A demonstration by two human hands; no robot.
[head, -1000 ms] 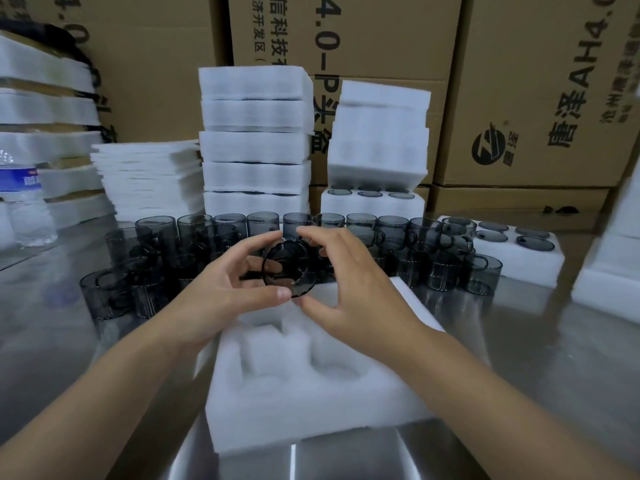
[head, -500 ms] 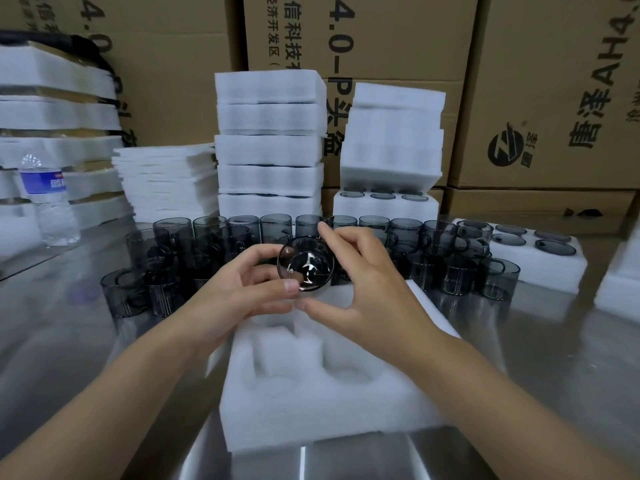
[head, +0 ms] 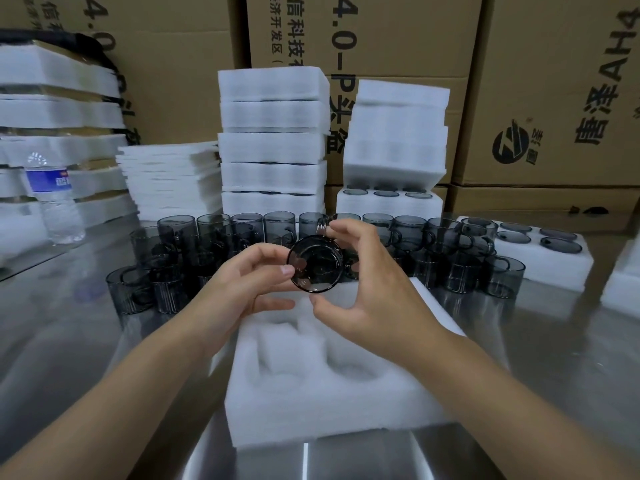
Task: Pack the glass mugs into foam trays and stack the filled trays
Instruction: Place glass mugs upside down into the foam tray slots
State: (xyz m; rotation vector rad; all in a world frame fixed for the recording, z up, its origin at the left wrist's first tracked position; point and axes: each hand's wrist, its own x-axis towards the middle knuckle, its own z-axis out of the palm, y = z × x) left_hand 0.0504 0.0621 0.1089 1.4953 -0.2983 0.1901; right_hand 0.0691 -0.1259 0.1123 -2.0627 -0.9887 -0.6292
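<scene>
A smoke-grey, see-through glass mug [head: 315,264] shows against rows of grey mugs [head: 277,225] of the same tint on a silvery, mirror-bright steel counter [head: 571,358]. The plain white foam tray [head: 329,407] and white tray stacks [head: 273,147] stand out against tan cardboard boxes [head: 554,81] printed with black characters and a round black logo [head: 512,146]. A clear water bottle [head: 57,206] carries a blue label [head: 48,178].

A stainless-steel counter [head: 561,344] fills the foreground, its brushed surface catching a bright streak of light at the near edge. Behind it, stacked brown cardboard cartons [head: 554,81] printed with black Chinese characters close off the view. A plastic water bottle [head: 55,206] stands far left, beneath what may be a dark bag [head: 88,43].
</scene>
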